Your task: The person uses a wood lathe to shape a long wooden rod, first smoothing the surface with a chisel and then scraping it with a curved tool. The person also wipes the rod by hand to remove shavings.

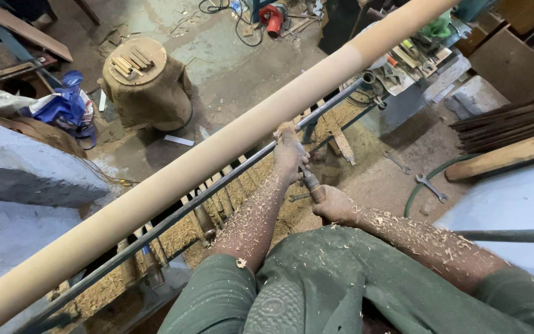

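Chisel (309, 180) gripped by both: left hand (289, 151) wraps blade on metal rail (230, 179), right hand (335, 207) closed on handle, near long wooden pole (217, 154).

Long wooden pole (217, 154) cut off at both frame edges; chisel (309, 179) tip hidden behind left hand (290, 154).

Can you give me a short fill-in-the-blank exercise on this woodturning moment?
1. Both hands grip a turning chisel held against the long pale ______ pole.
2. The left hand presses the tool on the grey metal ______ running alongside the pole.
3. The forearms are flecked with wood ______.
4. The right hand holds the tool's ______ end.

Missing words: wooden; rail; shavings; handle
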